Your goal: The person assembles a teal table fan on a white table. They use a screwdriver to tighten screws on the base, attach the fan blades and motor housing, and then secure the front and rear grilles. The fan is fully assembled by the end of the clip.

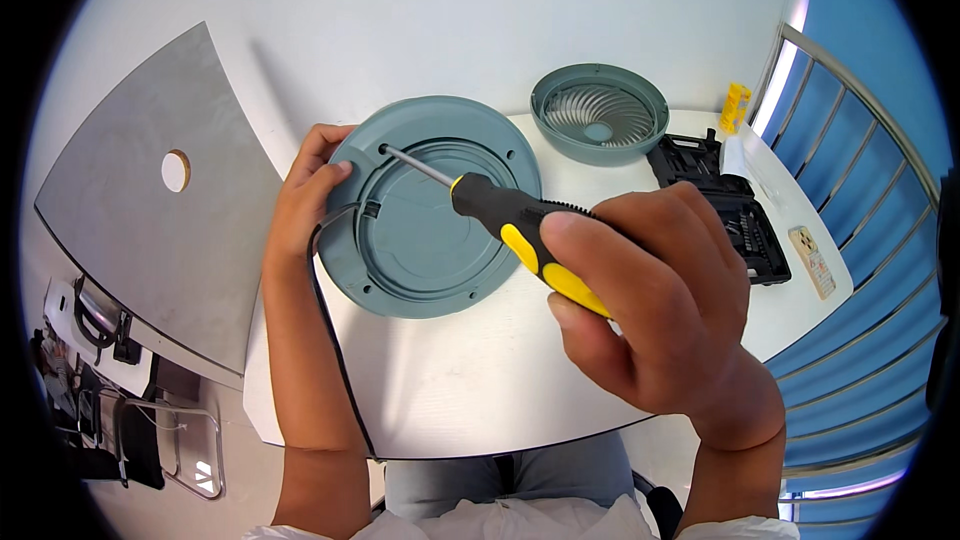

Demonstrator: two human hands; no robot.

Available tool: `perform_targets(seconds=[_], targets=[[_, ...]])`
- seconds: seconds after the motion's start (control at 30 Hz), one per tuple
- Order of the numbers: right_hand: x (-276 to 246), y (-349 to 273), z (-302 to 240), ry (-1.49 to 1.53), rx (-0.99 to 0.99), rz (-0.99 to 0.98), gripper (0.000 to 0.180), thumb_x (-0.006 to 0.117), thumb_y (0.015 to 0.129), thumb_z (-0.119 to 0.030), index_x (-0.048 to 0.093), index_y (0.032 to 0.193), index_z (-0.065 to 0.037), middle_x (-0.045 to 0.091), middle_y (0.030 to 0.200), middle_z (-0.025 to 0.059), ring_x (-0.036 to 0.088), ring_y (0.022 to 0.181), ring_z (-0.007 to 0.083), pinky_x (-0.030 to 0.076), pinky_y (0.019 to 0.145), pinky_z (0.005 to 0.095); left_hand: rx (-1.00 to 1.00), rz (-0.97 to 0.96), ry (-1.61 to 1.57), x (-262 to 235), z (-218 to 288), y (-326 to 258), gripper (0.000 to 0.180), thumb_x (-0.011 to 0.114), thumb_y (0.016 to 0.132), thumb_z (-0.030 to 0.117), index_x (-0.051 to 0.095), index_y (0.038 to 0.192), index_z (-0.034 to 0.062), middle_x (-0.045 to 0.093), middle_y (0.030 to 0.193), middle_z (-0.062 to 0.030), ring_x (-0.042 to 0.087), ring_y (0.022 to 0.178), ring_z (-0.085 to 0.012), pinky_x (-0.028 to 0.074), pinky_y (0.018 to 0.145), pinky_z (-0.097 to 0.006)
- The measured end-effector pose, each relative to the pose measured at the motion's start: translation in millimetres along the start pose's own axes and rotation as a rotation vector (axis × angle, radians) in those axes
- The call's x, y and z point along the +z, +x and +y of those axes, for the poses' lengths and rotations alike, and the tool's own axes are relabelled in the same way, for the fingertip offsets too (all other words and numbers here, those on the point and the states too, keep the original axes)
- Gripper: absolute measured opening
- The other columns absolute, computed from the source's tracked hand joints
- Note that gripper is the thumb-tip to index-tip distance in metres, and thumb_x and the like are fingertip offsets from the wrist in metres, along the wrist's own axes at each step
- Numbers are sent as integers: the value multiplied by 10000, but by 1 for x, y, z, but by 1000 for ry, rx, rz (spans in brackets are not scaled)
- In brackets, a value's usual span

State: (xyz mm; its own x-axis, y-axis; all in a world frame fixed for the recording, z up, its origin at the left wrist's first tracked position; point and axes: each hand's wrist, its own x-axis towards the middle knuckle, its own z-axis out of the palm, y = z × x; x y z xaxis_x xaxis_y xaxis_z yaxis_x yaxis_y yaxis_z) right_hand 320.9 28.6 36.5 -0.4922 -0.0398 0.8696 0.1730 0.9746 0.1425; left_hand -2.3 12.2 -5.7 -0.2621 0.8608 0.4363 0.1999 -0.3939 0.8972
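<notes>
Our left hand [308, 190] grips the left rim of a round grey-green disc [430, 230] at a white table [470, 390], the thumb on the front and the other fingers partly hidden behind. The disc stands in front of us with its ringed face turned our way; whether its lower edge touches the tabletop, we cannot tell. Our right hand [665, 305], to the lower right of the disc, is closed around the black-and-yellow handle of a screwdriver [515, 225], the shaft slanting across the disc to a hole at its upper left. How deep the tip sits, we cannot see. A dark cord [331, 330] leaves a slot on the disc's left side and runs below it, along our left forearm, to the table's near edge. To the right of the disc and a little behind lies a matching bowl-shaped shell [600, 152] with a spiral grille; farther right of the disc are an open black tool case [765, 265], a small yellow item [735, 107] and a patterned phone-like object [812, 262]. Well to the disc's right curves a metal railing [848, 85].
</notes>
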Motion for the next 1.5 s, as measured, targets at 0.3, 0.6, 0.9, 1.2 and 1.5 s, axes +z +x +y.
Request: perform_targets(seconds=[0.3, 0.6, 0.9, 1.2, 1.5], targets=[[9, 11, -9, -67, -14, -24, 474, 704, 639, -30, 607, 1103, -18, 552, 852, 117, 509, 644, 239, 431, 533, 328, -3, 14, 18, 0, 1, 0, 339, 504, 796, 121, 540, 1125, 49, 552, 1087, -83, 504, 1030, -164, 381, 937, -286], [-4, 28, -32, -222, 37, -244, 544, 795, 604, -124, 596, 1099, -21, 541, 817, 84, 497, 627, 206, 365, 500, 322, 15, -3, 0, 0, -1, 2, 326, 497, 804, 115, 540, 1119, 42, 560, 1080, -88, 504, 1029, -160, 383, 933, -289], [-7, 43, -20, -204, 58, -228, 513, 793, 620, -91, 577, 1084, -47, 597, 859, 89, 557, 714, 256, 453, 602, 346, -20, 28, 27, 3, 4, -3, 307, 496, 814, 120, 548, 1111, 59, 581, 1067, -73, 517, 999, -141, 397, 898, -274], [0, 40, -30, -147, 316, -198, 465, 769, 776, -241, 503, 1081, -12, 594, 745, 97, 570, 551, 219, 440, 490, 301, 9, 17, 23, 3, 0, 1, 302, 492, 818, 128, 535, 1109, 61, 576, 1072, -72, 501, 1024, -152, 373, 929, -292], [-6, 44, -14, -256, -197, -217, 360, 702, 729, -80, 598, 1073, -86, 557, 904, 89, 515, 672, 220, 432, 565, 314, -1, -5, 22, -3, -5, 0, 299, 483, 823, 109, 524, 1116, 66, 562, 1106, -73, 487, 1047, -161, 348, 957, -297]])
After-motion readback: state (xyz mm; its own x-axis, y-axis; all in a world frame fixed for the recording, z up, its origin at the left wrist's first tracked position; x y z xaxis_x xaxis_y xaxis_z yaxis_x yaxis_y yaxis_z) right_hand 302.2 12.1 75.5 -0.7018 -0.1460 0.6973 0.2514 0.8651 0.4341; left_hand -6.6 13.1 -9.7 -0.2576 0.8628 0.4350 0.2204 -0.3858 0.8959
